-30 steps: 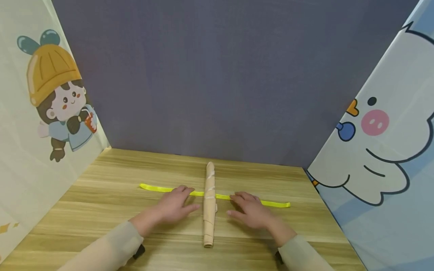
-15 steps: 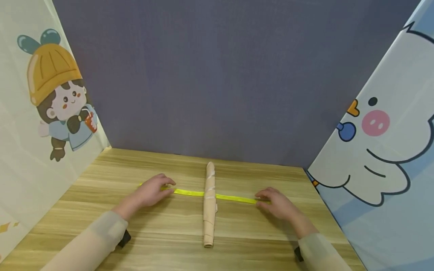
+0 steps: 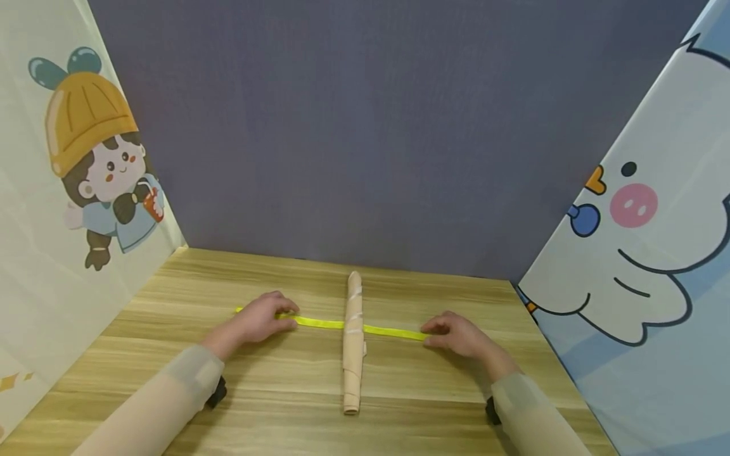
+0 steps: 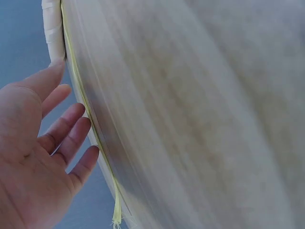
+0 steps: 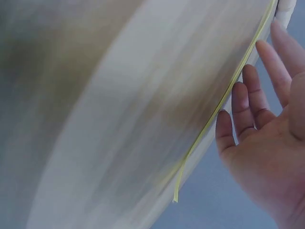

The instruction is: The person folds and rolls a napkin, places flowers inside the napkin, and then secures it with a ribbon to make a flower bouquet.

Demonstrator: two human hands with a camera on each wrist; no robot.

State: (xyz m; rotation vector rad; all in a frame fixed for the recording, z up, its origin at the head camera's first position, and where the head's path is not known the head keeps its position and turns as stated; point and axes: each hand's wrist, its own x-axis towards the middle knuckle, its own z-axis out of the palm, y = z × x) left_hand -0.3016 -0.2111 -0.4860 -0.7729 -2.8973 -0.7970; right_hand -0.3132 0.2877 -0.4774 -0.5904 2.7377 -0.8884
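A long beige roll [image 3: 353, 367], its wrap showing spiral edges, lies lengthwise at the middle of the table. A narrow yellow ribbon [image 3: 322, 323] runs crosswise beneath it, with a length out on each side. My left hand [image 3: 259, 322] is over the ribbon's left part, thumb and fingers apart; the left wrist view shows its fingertips right at the ribbon [image 4: 89, 112] and a frayed end below. Over the right part is my right hand [image 3: 461, 337], fingers relaxed, tips close to the ribbon [image 5: 209, 121] in the right wrist view. The palm of each hand holds nothing.
The wood-grain table [image 3: 274, 405] reaches back to a dark grey-blue cloth wall [image 3: 353, 139]. Pale panels with a cartoon child [image 3: 111, 164] and a white cartoon animal [image 3: 644, 253] stand along the left and right sides.
Both hands have moved outward from beside the roll along the ribbon, left hand to the left, right hand to the right. Lately the right hand has come slightly back inward. The roll stays put.
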